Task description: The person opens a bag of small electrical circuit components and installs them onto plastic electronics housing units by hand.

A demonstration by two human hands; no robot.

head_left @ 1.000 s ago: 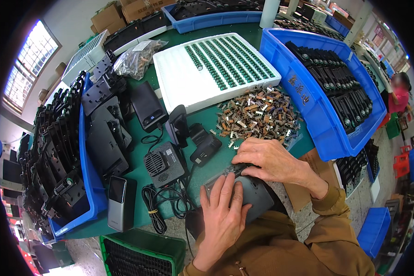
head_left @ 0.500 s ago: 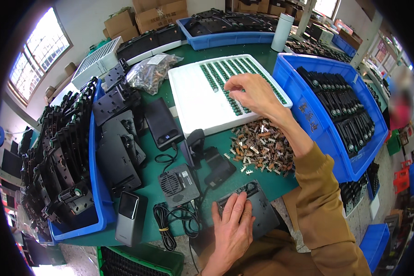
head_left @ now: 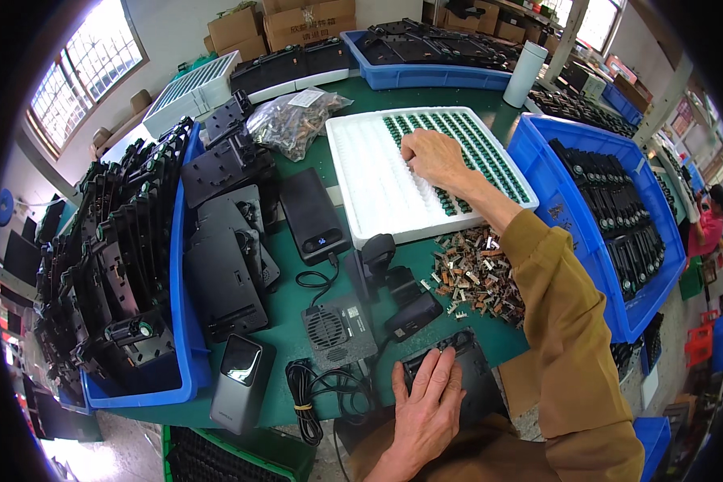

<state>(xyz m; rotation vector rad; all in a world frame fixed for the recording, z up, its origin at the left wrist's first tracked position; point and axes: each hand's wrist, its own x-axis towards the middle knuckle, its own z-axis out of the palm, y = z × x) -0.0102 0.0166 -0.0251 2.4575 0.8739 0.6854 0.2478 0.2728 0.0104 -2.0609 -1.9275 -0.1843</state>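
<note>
My left hand (head_left: 427, 408) lies with its fingers stretched over a flat black plastic housing (head_left: 480, 377) at the table's near edge. The thumb stays apart from the other fingers. My right hand (head_left: 442, 161) reaches over a white slotted tray (head_left: 369, 193), its thumb and forefinger pinched together at the left border of the green parts (head_left: 478, 136). Whatever sits between those fingertips is too small and hidden to make out. Below the tray lies a heap of small brown and silver connector-like pieces (head_left: 482, 277), partly behind my right sleeve.
Black plastic assemblies fill a blue crate (head_left: 186, 321) on the left and another blue crate (head_left: 538, 173) on the right. Two power banks (head_left: 309, 213), a small fan-like device (head_left: 336, 333), a coiled cable (head_left: 304, 402) and a bag of parts (head_left: 297, 120) occupy the green table.
The whole view has shifted, so things appear farther right. Over the tray, my right hand has moved left and slightly away, to the edge of the green rows. My left hand stays on the housing.
</note>
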